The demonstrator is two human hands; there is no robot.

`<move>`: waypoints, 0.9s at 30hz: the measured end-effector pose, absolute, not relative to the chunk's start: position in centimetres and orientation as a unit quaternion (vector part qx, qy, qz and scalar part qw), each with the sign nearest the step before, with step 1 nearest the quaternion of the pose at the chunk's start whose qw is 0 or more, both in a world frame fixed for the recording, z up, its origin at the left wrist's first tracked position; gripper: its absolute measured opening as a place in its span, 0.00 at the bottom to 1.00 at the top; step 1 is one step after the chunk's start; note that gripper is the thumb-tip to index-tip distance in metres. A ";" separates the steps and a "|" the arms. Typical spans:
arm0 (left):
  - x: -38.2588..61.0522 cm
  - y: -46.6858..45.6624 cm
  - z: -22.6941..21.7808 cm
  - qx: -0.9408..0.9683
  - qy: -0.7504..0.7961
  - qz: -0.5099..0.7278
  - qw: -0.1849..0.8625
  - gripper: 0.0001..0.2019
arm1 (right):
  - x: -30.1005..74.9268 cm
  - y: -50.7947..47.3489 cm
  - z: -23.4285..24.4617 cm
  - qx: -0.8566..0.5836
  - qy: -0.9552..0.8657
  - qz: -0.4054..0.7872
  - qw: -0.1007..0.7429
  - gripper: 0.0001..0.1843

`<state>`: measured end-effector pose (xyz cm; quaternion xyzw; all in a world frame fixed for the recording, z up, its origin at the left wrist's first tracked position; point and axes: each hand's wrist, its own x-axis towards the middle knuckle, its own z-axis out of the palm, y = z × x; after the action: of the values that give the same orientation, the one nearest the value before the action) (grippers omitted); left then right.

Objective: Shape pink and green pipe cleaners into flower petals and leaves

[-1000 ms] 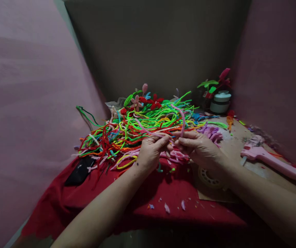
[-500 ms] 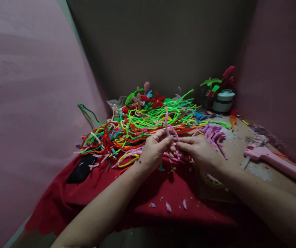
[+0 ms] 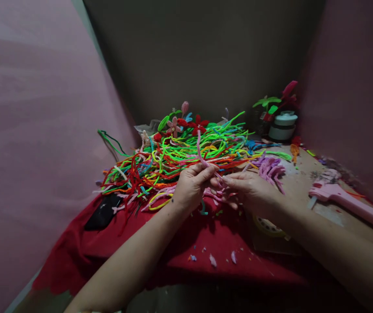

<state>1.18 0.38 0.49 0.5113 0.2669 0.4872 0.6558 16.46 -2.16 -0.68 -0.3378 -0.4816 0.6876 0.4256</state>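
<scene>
My left hand (image 3: 191,187) and my right hand (image 3: 249,189) meet in front of a big heap of coloured pipe cleaners (image 3: 179,156). Both pinch one pink pipe cleaner (image 3: 200,150), whose free end sticks up and leans left above my left fingers. My right fingertips press on its lower part beside my left thumb. Under my hands lie more pink pipe cleaner pieces (image 3: 220,198) on a red cloth (image 3: 206,243).
Finished pipe-cleaner flowers (image 3: 186,124) lie at the back of the heap. A purple bundle (image 3: 271,167), a pink glue gun (image 3: 349,200), a white lidded jar (image 3: 283,126), a black phone (image 3: 103,212) and a tape roll (image 3: 267,226) sit around. Walls enclose three sides.
The pink pipe cleaner was a tall arch a second ago; now it is folded narrow and its top leans left. My hands have drawn closer together.
</scene>
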 end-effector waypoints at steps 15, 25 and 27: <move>0.9 -0.2 1.2 0.568 0.333 0.458 0.597 0.11 | 15.9 -2.2 -0.8 -0.332 -0.411 0.709 0.468 0.10; 1.0 -0.1 1.3 0.539 0.360 0.476 0.594 0.11 | 16.4 -1.7 -0.9 -0.325 -0.307 0.773 0.451 0.07; 1.0 0.0 1.3 0.532 0.350 0.475 0.608 0.11 | 16.6 -1.5 -1.2 -0.322 -0.273 0.801 0.426 0.07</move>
<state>0.97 -0.03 1.27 0.5319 0.3498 0.4749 0.6076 16.64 -1.52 -1.20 -0.3217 -0.2727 0.8006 0.4257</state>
